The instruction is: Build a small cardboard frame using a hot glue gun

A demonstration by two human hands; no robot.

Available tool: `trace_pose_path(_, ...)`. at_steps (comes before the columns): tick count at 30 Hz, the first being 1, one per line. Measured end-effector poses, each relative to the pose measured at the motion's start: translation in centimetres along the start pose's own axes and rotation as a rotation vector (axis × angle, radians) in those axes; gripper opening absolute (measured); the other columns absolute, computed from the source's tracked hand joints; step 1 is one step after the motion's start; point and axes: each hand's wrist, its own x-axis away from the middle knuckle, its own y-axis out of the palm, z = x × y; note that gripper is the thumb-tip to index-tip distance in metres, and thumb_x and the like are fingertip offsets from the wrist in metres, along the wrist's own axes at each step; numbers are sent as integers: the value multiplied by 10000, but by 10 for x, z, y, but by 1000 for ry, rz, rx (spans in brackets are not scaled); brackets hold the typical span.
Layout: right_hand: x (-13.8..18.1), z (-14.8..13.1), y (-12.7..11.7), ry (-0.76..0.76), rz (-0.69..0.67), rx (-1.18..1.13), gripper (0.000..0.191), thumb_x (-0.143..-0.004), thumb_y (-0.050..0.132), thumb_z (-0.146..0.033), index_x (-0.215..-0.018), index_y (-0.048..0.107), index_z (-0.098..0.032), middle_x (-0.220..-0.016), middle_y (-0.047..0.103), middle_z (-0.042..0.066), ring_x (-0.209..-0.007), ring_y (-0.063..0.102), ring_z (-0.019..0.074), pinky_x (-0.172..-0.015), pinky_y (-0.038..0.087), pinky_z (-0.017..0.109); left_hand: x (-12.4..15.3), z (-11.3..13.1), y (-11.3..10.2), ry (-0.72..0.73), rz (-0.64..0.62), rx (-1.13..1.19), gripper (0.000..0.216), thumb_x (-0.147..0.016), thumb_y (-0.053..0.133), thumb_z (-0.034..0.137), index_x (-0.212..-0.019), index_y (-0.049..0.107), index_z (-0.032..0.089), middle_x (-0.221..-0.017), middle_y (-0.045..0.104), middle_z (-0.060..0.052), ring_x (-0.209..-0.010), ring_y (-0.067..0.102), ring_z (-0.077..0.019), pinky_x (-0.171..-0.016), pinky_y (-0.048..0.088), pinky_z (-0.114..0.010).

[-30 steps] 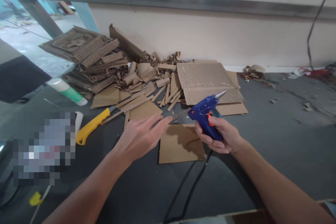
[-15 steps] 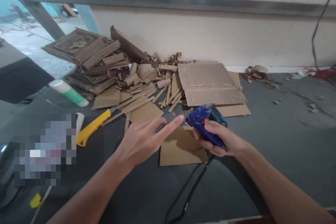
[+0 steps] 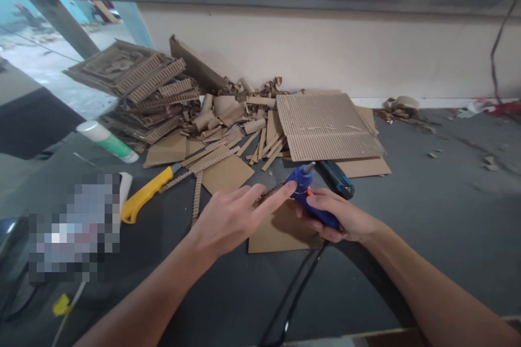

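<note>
My right hand point(image 3: 342, 219) is wrapped around a blue hot glue gun point(image 3: 307, 195) with an orange trigger, nozzle pointing up and away, low over a flat cardboard rectangle point(image 3: 277, 233). Its black cord point(image 3: 291, 298) runs back toward me. My left hand point(image 3: 232, 217) hovers beside it with fingers stretched out, the index fingertip touching the gun's front. A thin corrugated strip point(image 3: 266, 195) lies just under that finger; whether the hand grips it is unclear.
A yellow utility knife point(image 3: 146, 195), a green-and-white glue bottle point(image 3: 108, 142) and a dark blue-handled tool point(image 3: 336, 178) lie on the grey floor. Corrugated sheets point(image 3: 325, 124), strips and scraps pile against the wall, with a stacked cardboard model point(image 3: 134, 87) at left.
The glue gun has dropped lower and tilted its nozzle away. My left index finger has stretched out and reached the gun's front.
</note>
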Motion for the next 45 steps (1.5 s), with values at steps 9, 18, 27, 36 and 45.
trace_pose_path(9, 4, -6, 8, -123, 37, 54, 361, -885, 582, -533, -884, 562, -172, -571, 418, -87, -343, 273, 18, -312, 187, 161, 3, -1, 13, 23, -93, 18, 567, -914, 521, 136, -1463, 415, 228, -843, 667, -5, -619, 640, -137, -484, 448, -221)
trace_pose_path(18, -8, -3, -7, -357, 835, 945, 291, -858, 541, -459, -714, 421, -236, -484, 402, -65, -417, 401, 112, -441, 280, 251, 7, -20, 14, -305, 146, 1, 307, -949, 530, 182, -1247, 605, 183, -994, 755, -48, -792, 715, -144, -622, 504, -212)
trace_pose_path(27, -4, -4, -18, -435, 826, 1232, 232, -876, 509, -416, -758, 403, -247, -493, 419, -61, -416, 421, 137, -474, 300, 268, 10, -17, 23, -463, 80, 190, 222, -974, 501, 234, -1139, 644, 194, -1038, 750, -43, -774, 711, -135, -615, 488, -209)
trace_pose_path(36, -3, -3, -18, -515, 873, 1270, 206, -871, 542, -358, -776, 404, -239, -499, 435, -67, -412, 435, 122, -465, 294, 253, 10, -16, 26, -519, 22, 302, 242, -978, 484, 260, -1118, 663, 178, -1018, 746, -60, -800, 708, -163, -672, 518, -246)
trace_pose_path(45, -1, -4, -17, -565, 839, 1269, 134, -861, 527, -327, -822, 466, -215, -460, 371, -101, -344, 372, 92, -424, 287, 229, 10, -15, 26, -541, 6, 325, 241, -975, 489, 265, -1118, 668, 190, -1026, 745, -48, -829, 707, -174, -692, 524, -259)
